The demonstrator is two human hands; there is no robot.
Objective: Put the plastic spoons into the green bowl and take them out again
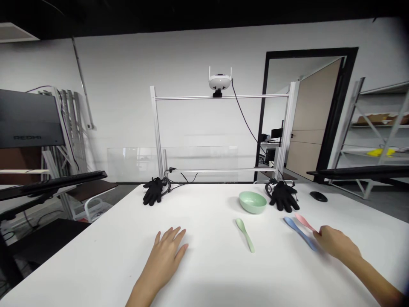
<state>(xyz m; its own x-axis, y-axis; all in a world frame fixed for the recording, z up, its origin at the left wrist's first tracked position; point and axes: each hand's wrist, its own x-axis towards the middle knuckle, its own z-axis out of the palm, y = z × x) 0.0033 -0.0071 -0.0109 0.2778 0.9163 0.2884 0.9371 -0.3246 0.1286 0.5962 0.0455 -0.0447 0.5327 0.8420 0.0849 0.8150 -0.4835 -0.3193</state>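
My left hand (pixel 168 252) rests flat on the white table (pixel 96 260), fingers spread, touching no object. My right hand (pixel 335 243) lies at the right, its fingertips at the handle ends of a pink plastic spoon (pixel 305 222) and a blue plastic spoon (pixel 298 233); blur hides any grip. A pale green spoon (pixel 245 235) lies between my hands. Beyond it stands a pale green bowl (pixel 252 202). Black gloves with cables lie at the far edge, one (pixel 153 191) on the left and one (pixel 283 196) touching close to the bowl.
A black computer mouse (pixel 318 196) lies at the far right of the table. An aluminium frame (pixel 220 97) rises behind the table and carries a white twin-antenna device (pixel 220 82). A black keyboard (pixel 54 184) and a monitor (pixel 28 119) stand at the left, beyond the table edge.
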